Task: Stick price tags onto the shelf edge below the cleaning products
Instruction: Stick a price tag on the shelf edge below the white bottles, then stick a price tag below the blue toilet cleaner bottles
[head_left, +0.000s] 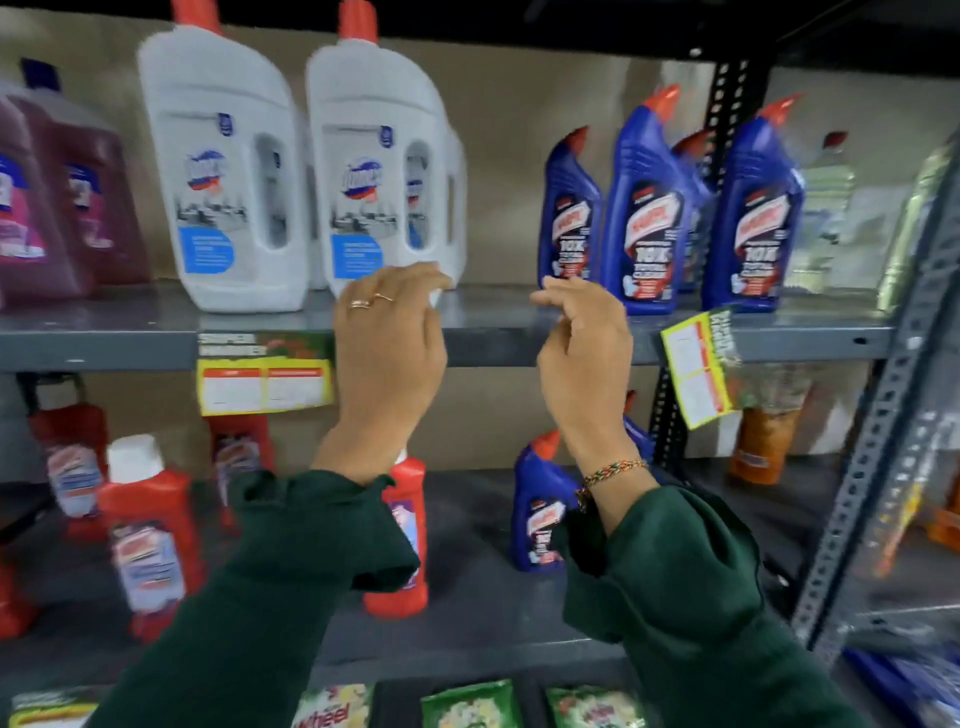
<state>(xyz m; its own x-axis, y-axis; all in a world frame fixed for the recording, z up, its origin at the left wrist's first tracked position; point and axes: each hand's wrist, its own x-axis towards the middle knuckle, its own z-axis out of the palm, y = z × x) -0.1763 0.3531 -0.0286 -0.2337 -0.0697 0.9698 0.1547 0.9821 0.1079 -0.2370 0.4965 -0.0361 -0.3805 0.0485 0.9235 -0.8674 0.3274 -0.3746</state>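
My left hand (389, 343) is raised in front of the grey shelf edge (493, 348), fingers bent, just below the right-hand white bottle (379, 171). A small white bit shows at its fingertips; whether it is held is unclear. My right hand (582, 353) hovers beside it with curled fingers pinched together and nothing visible in them. A yellow price tag (265, 387) is stuck flat on the edge under the left-hand white bottle (223, 171). A second yellow tag (698, 369) hangs tilted from the edge under the blue bottles (649, 218).
Purple bottles (62, 197) stand at the far left. On the shelf below are red bottles (145, 540), a blue bottle (540, 509) and an orange one (763, 447). A perforated metal upright (893, 395) runs along the right. Green packets (472, 704) lie at the bottom.
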